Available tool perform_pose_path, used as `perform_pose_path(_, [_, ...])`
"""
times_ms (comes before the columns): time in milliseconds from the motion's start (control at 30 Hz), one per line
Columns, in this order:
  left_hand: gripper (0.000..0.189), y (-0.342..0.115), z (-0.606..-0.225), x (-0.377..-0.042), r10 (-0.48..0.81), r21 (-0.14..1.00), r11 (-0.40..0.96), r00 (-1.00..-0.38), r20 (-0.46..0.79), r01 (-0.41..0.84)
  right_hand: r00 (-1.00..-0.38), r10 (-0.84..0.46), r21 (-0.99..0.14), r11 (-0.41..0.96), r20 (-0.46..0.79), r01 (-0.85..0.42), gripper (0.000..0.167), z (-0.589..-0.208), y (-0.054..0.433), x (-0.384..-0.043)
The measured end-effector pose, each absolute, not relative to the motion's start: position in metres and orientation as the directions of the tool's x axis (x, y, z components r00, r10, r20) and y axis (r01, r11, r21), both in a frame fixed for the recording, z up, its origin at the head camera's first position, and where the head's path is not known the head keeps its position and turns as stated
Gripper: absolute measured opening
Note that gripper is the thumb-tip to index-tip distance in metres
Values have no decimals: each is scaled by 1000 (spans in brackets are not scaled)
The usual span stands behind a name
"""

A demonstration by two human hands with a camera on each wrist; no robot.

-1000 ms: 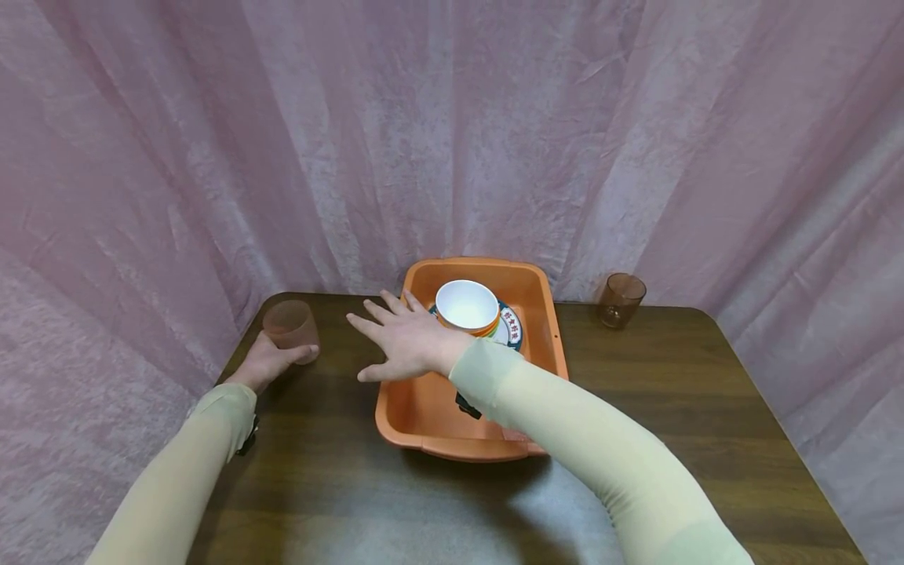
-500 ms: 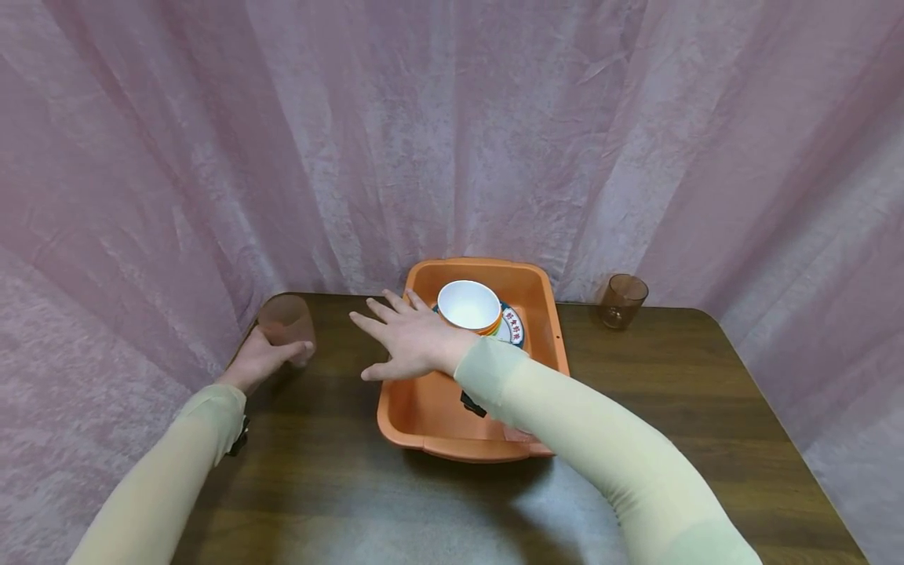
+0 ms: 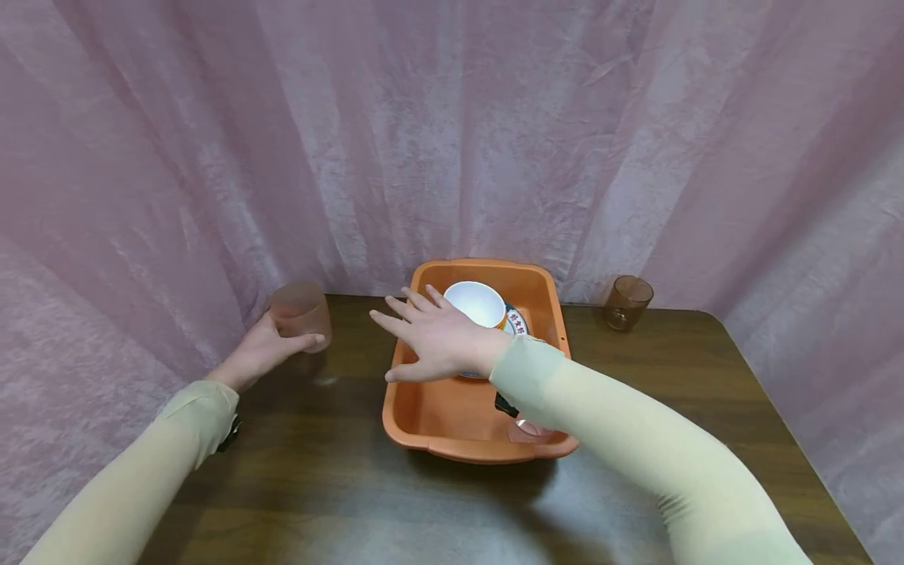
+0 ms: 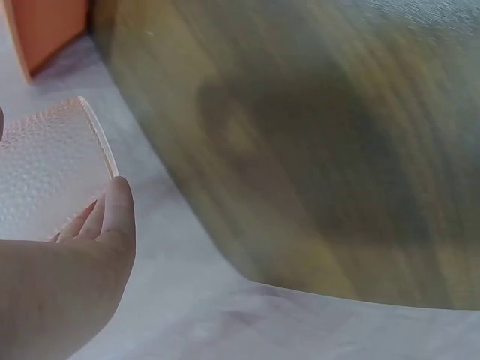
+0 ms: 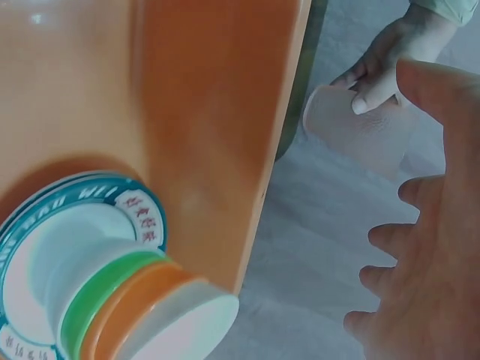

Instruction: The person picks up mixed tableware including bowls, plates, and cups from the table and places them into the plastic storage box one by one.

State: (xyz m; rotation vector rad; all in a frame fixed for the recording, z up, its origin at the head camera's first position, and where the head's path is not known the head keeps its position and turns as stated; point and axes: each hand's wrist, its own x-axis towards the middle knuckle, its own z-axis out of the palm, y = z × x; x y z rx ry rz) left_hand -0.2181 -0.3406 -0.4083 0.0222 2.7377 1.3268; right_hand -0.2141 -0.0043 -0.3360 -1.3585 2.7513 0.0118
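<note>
In the head view my left hand grips a pinkish translucent cup near the table's far left corner. Its bumpy texture shows on the cup in the left wrist view, apart from the tabletop. My right hand is over the left side of an orange basin, fingers spread, holding nothing. Inside the basin, stacked bowls with a white one on top stand on plates with a dark teal rim. A clear pinkish object, partly hidden by my right sleeve, lies at the basin's near right corner.
A brown transparent cup stands at the back right of the dark wooden table. Pink curtains hang right behind the table and along both sides.
My left hand has raised the pinkish cup slightly from its earlier spot. The right hand has shifted a little to the right, fingers still spread. The view has also shifted slightly.
</note>
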Motion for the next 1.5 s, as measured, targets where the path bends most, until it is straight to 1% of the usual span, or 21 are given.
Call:
perform_pose_path(267, [84,-312,-386,-210,155,804,593,-986,-63,41,-627,-777,-34,629,-53,-777,91,-331,36,-213])
perform_pose_path(433, [80,-293,-379,-208,180,801,594,-983,-37,79,-644,-764,-62,645,-39,-761,91,-328,60,-210])
perform_pose_path(667, [73,-267,-369,-205,230,814,568,-973,-17,120,-653,-757,-69,652,-15,-755,89,-328,93,-204])
perform_pose_path(767, [75,-255,-365,-203,245,829,546,-969,-23,119,-663,-749,-91,661,-3,-745,90,-330,107,-201])
perform_pose_path(933, [78,-234,-360,-199,273,853,509,-961,-37,112,-690,-724,-127,684,5,-718,92,-336,132,-192])
perform_pose_path(1100, [74,-210,-355,-194,323,865,479,-946,-14,150,-711,-702,-140,701,40,-699,92,-343,154,-182])
perform_pose_path(1333, [72,-176,-351,-185,409,901,395,-913,2,179,-751,-658,-165,736,56,-657,91,-352,183,-165])
perform_pose_path(1500, [70,-155,-352,-176,441,902,386,-898,3,192,-761,-643,-181,741,86,-647,91,-355,200,-150])
